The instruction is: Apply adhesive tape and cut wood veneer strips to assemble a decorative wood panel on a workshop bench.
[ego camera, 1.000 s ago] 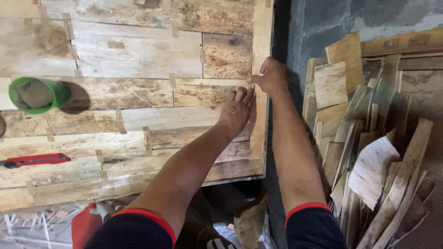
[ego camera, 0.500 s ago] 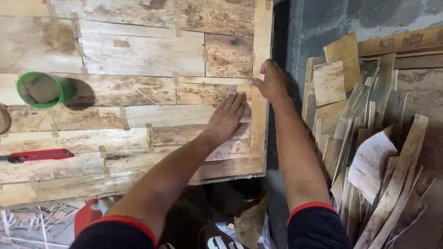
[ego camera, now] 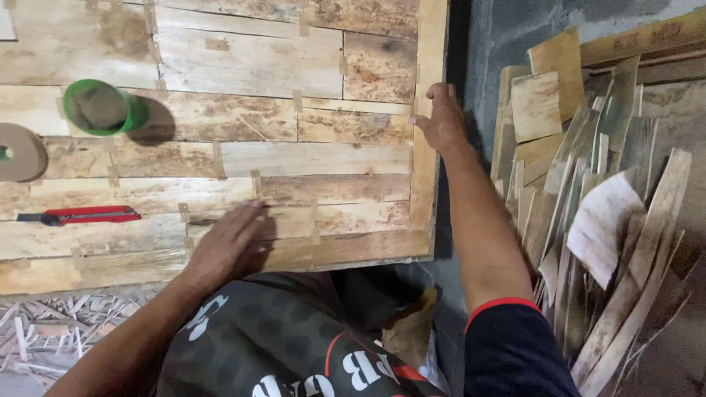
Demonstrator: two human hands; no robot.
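Head view: left hand [ego camera: 228,246] flat, fingers spread, pressing taped veneer sheet [ego camera: 243,158] near its front edge. Right hand [ego camera: 440,117] open, fingers together, resting on sheet's right edge strip. Red utility knife [ego camera: 81,215] at left.

No screen, sign or stuck-on label shows anywhere in the view. The nearest thing to a package is a round green tub [ego camera: 99,108] at ten o'clock. It stands upright and open-topped on the pale wooden sheet, with a bright green rim and a dull grey-brown inside, and casts a shadow to its right. At about five o'clock, low in the picture, lies a crumpled brown wrapper [ego camera: 410,334]; whether it is a bag or loose paper cannot be told. At six o'clock a dark patterned garment [ego camera: 294,345] carries large white printed lettering edged by a red curved line.
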